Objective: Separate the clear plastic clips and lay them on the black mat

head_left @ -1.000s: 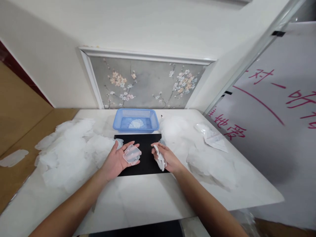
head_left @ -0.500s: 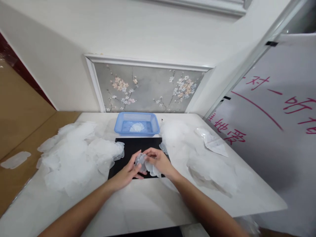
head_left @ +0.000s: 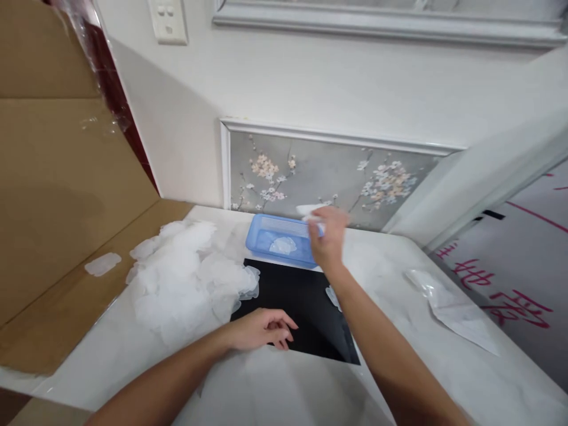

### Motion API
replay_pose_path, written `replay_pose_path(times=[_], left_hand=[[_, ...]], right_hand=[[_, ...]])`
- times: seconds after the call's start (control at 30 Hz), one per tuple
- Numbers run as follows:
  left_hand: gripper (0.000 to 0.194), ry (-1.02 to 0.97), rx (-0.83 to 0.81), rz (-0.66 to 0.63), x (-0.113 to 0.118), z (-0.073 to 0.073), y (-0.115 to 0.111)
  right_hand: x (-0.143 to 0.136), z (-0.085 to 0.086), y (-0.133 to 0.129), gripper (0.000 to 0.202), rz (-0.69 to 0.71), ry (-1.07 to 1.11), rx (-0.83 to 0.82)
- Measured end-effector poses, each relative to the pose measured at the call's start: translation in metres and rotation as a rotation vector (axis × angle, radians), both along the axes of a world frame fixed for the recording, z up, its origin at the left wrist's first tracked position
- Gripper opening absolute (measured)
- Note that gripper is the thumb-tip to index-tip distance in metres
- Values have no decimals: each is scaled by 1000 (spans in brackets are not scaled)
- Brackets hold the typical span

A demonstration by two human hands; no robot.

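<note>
1. Writing: the board [head_left: 550,248] at right carried red handwritten characters; 她 and 爱 were readable, the one to their left only partly. Clear packet [head_left: 461,310] on the table [head_left: 528,378]: any print too faint to read.
2. Change, writing: view had swung left. 对, 一 and 听, readable half a second earlier, were out of frame; the wall socket [head_left: 168,21] had come in.
3. Change, hands: half a second earlier both met over the black mat [head_left: 293,290], on the pieces. Now they were well apart.
4. Right hand [head_left: 329,239] had moved up to the right end of the blue basket [head_left: 252,238], above its rim. Thumb and fingers pinched white pieces [head_left: 306,210]; motion blur, count unclear.
5. Left hand [head_left: 261,328] was at the mat's front edge, fingers loosely curled with gaps between; nothing visible in them.
6. Other pieces: small stack [head_left: 283,245] inside the basket, as before; big heap [head_left: 173,278] left of the mat, its edge overlapping it; loose piece [head_left: 103,264] on the cardboard [head_left: 66,177].
</note>
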State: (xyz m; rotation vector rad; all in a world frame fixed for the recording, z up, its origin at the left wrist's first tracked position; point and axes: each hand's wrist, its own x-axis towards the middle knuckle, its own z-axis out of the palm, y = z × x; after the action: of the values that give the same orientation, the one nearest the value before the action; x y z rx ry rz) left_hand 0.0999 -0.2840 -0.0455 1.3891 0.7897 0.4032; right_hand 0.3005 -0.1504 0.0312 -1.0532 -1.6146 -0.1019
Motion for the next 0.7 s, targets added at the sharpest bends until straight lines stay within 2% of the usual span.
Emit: replay_pose_path(times=[0.07, 0.13, 0.2, 0.27, 0.33, 0.4, 0.47, 0.5, 0.53, 0.57, 0.7], left_hand=[[45, 20, 30, 7, -1, -1, 0], [42, 43, 62, 26, -3, 0, 1], [40, 48, 72, 24, -4, 0, 1], [40, 31, 49, 5, -4, 1, -1], [41, 7, 26, 1, -3, 0, -3], [43, 0, 18, 13, -2, 0, -4], [42, 8, 12, 19, -2, -1, -4], [42, 13, 11, 18, -3, -1, -4], [41, 15, 12, 13, -3, -2, -4], [40, 14, 16, 7, -4, -2, -3], [40, 21, 53, 10, -6, -4, 3]], right_hand=[[-12, -24, 9, 34, 182, -212, -364], [-19, -38, 9, 28, 198, -254, -546], [-25, -44, 0, 27, 164, -183, -546], [-32, -46, -16, 30, 235, -127, -514], [-43, -51, -32, 30, 417, -149, -529], [-56, -58, -45, 25, 620, -264, -536], [-70, -67, -54, 55, 741, -444, -524], [-78, -71, -56, 71, 758, -533, -520], [-85, -75, -56, 79, 753, -605, -519], [-91, -78, -55, 77, 738, -654, -518], [-102, -76, -45, 32, 727, -668, -420]])
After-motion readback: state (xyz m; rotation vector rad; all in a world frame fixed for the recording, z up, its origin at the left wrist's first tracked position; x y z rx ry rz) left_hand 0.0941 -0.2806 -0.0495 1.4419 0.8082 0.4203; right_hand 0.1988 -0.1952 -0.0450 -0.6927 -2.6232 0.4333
